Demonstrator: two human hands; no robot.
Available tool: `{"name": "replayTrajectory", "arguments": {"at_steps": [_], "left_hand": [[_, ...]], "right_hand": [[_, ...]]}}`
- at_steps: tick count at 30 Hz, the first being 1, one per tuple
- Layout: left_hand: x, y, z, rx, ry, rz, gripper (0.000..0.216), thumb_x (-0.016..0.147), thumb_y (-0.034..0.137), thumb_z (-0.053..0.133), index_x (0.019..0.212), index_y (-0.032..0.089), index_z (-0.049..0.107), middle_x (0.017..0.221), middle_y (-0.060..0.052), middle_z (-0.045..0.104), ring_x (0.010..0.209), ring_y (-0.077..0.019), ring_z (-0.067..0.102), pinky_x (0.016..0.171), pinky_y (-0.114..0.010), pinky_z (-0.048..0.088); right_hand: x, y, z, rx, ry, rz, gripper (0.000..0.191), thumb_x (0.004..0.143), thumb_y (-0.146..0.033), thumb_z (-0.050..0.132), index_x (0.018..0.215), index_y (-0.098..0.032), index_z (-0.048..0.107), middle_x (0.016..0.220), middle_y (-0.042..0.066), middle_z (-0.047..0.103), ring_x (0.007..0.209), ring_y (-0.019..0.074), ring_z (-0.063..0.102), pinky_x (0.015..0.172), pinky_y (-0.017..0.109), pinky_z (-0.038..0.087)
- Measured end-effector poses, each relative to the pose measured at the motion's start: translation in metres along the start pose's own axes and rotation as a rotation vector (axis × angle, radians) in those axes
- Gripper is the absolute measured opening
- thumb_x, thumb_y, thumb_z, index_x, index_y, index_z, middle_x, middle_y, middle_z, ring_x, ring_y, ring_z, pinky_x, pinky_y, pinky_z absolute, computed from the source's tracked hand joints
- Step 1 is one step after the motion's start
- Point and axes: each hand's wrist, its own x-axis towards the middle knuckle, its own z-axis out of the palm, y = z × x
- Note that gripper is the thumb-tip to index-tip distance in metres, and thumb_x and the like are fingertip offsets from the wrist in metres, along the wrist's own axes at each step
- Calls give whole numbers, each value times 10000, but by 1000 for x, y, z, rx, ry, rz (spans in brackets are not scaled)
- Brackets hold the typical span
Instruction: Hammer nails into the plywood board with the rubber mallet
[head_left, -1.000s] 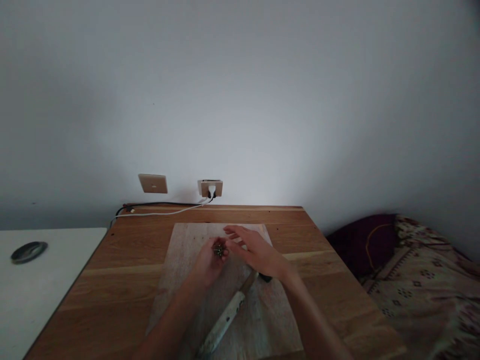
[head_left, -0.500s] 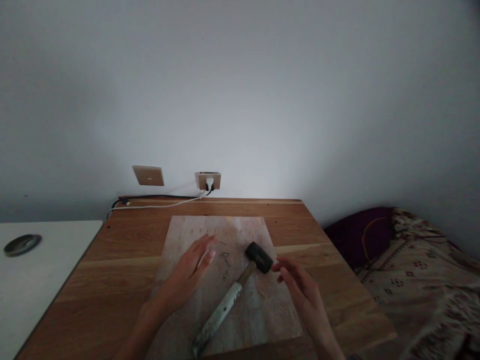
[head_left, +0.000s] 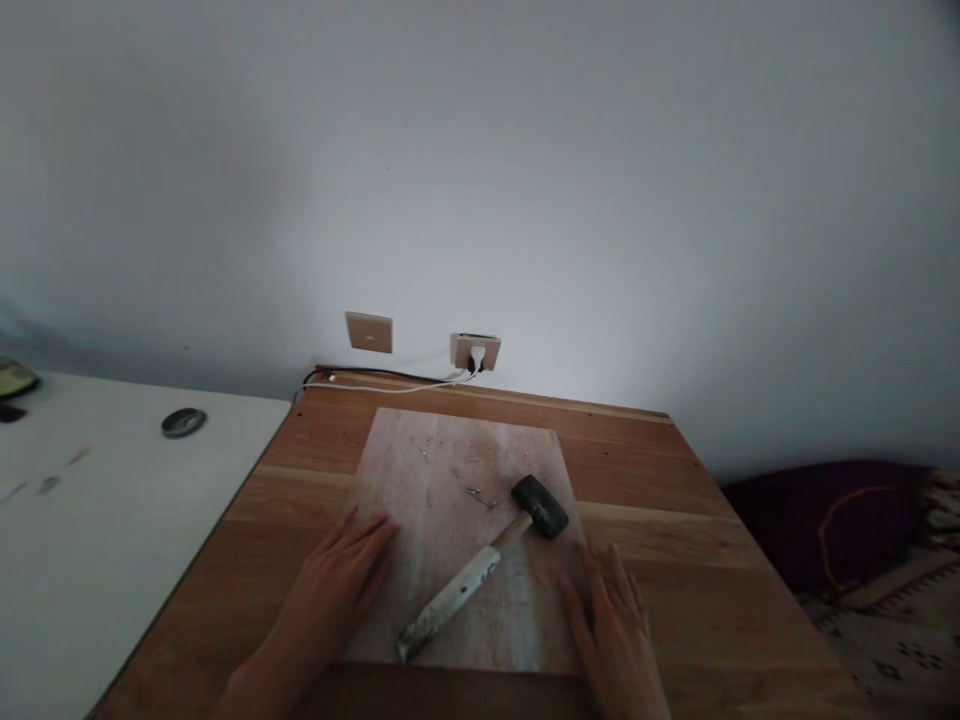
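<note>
A pale, worn wooden board (head_left: 450,550) lies on the wooden table. Across it rests a mallet (head_left: 540,506) with a black head and a white-wrapped handle pointing toward me. Several small nails (head_left: 480,496) are scattered near the middle of the board, with a row of small dots or holes along its far side. My left hand (head_left: 341,570) is at the board's left edge, palm down and fingers stretched out. At the right edge my right hand (head_left: 611,620) lies with its fingers spread. Neither hand touches the mallet.
Behind the wooden table (head_left: 697,540) rises a white wall with a plug in a socket (head_left: 477,354) and a blank plate (head_left: 369,332). Cables run along the back edge. To the left is a white table (head_left: 217,480) bearing a dark round dish (head_left: 183,422). Patterned cloth (head_left: 900,640) lies at right.
Both hands have come down to the board's side edges, the left moving back off its middle. The view has turned left. The mallet stays lying on the board.
</note>
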Motion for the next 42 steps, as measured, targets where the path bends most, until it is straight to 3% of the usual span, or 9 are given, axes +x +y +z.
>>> {"name": "replayTrajectory", "arguments": {"at_steps": [8, 12, 16, 20, 27, 33, 37, 39, 42], "left_hand": [[-27, -54, -31, 109, 7, -243, 363, 1006, 315, 405, 1147, 220, 726, 1223, -96, 766, 1174, -284, 708, 1252, -557, 304], [-36, -72, -47, 211, 13, -284, 369, 975, 296, 397, 1157, 201, 704, 1218, -134, 760, 1264, -328, 646, 1232, -660, 241], [-44, -77, -56, 270, 21, -344, 382, 963, 266, 388, 1190, 197, 687, 1269, -173, 728, 1304, -358, 606, 1196, -717, 251], [-45, -65, -59, 288, -1, -372, 414, 967, 239, 362, 1235, 210, 677, 1337, -178, 693, 1387, -396, 519, 1153, -831, 104], [-34, -35, -57, 230, -57, -302, 427, 960, 241, 386, 1254, 233, 696, 1351, -166, 687, 1434, -403, 466, 1161, -816, 149], [-15, 7, -38, 39, -100, -155, 356, 989, 286, 447, 1246, 254, 692, 1307, -147, 717, 1412, -365, 508, 1215, -737, 182], [2, 27, -24, -108, -174, -51, 368, 994, 327, 471, 1286, 227, 672, 1225, -150, 750, 1262, -336, 639, 1202, -641, 316], [12, 31, -21, -155, -190, -46, 380, 990, 341, 484, 1300, 217, 664, 1209, -148, 751, 1196, -325, 670, 1150, -581, 409], [30, 32, -18, -171, -234, -36, 361, 984, 317, 488, 1278, 217, 671, 1238, -139, 734, 1206, -331, 650, 1072, -533, 479]], "right_hand": [[20, -83, 14, 31, -87, -113, 596, 1054, -515, 396, 1529, -165, 481, 1570, 154, 497, 1549, 363, 273, 1198, 641, 325], [27, -103, 13, 61, -136, -165, 568, 1049, -496, 430, 1529, -198, 492, 1571, 132, 500, 1540, 370, 292, 1195, 649, 335], [30, -113, 11, 111, -153, -253, 537, 1065, -418, 419, 1561, -214, 439, 1597, 104, 470, 1533, 325, 327, 1205, 601, 358], [31, -120, 13, 101, -191, -281, 479, 1069, -415, 415, 1480, -202, 537, 1551, 118, 530, 1524, 330, 345, 1202, 606, 352], [33, -101, 4, 48, -63, -202, 505, 1067, -499, 380, 1434, -195, 548, 1434, 142, 639, 1459, 341, 450, 1166, 583, 378], [23, -42, -17, -39, 53, -92, 571, 1054, -585, 325, 1357, -170, 576, 1327, 192, 687, 1269, 368, 616, 1067, 575, 460], [10, -11, -33, 4, 79, 42, 626, 1028, -651, 330, 1343, -163, 563, 1195, 188, 727, 1110, 359, 685, 958, 544, 526], [1, -11, -39, 44, 139, 136, 626, 1020, -664, 341, 1304, -160, 580, 1121, 183, 730, 1036, 346, 700, 896, 506, 549], [-8, -30, -41, 118, 184, 275, 602, 1016, -651, 373, 1201, -146, 644, 844, 120, 709, 757, 287, 702, 728, 409, 568]]}}
